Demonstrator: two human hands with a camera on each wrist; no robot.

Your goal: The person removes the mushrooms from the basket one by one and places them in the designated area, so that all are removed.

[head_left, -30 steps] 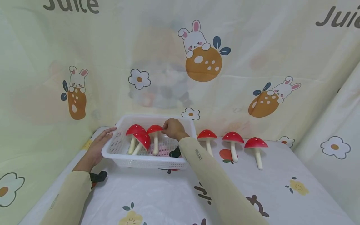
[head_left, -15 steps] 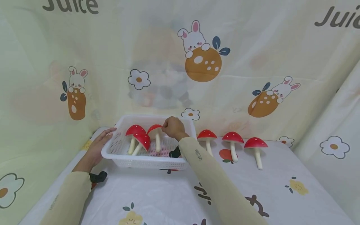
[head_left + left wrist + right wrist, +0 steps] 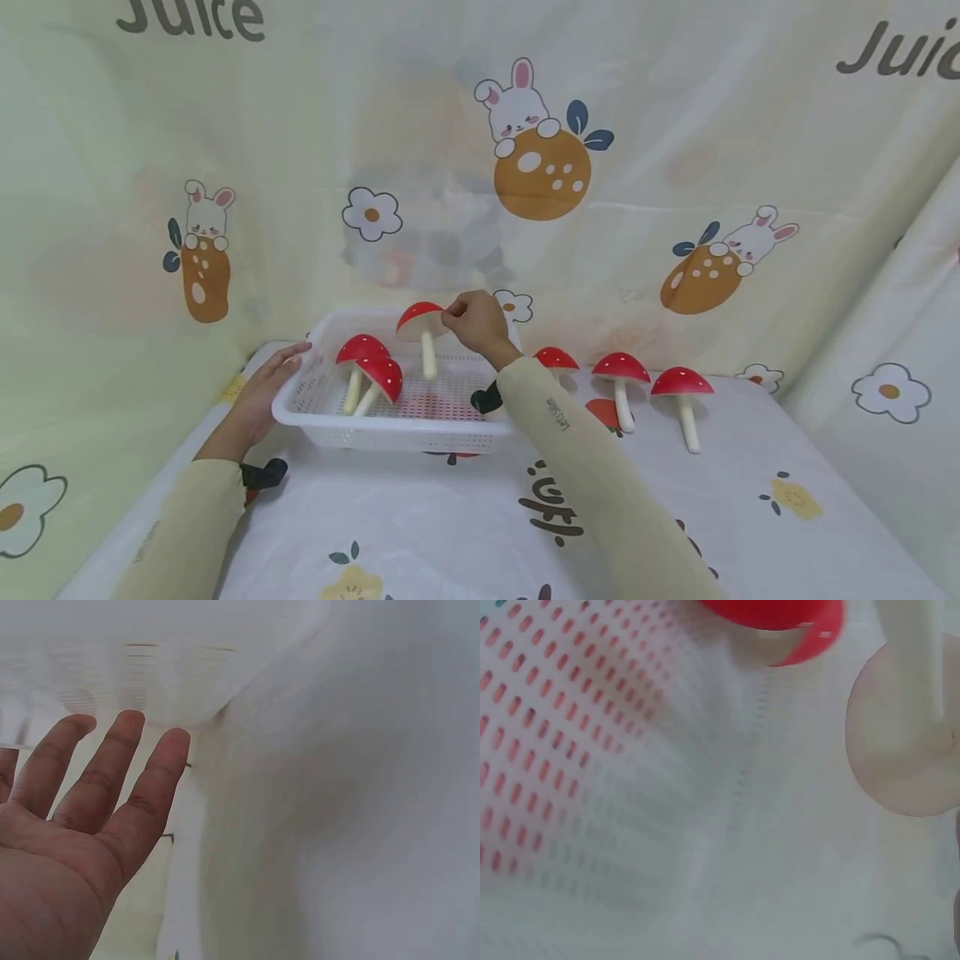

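My right hand pinches a red-capped toy mushroom by the edge of its cap, holding it up over the white plastic basket. Its pale stem hangs down; in the right wrist view the cap's underside shows at the right edge. Two more mushrooms lie in the basket's left part, one overlapping the other. At the basket's left end rests my left hand. Its fingers are extended and spread beside the perforated wall in the left wrist view.
Right of the basket, three more mushrooms lie in a row on the patterned tablecloth: one partly behind the right sleeve, a second and a third. A printed curtain hangs close behind the basket.
My right hand has lifted the mushroom from the basket floor, up and slightly right. The left hand and the other mushrooms have stayed put.
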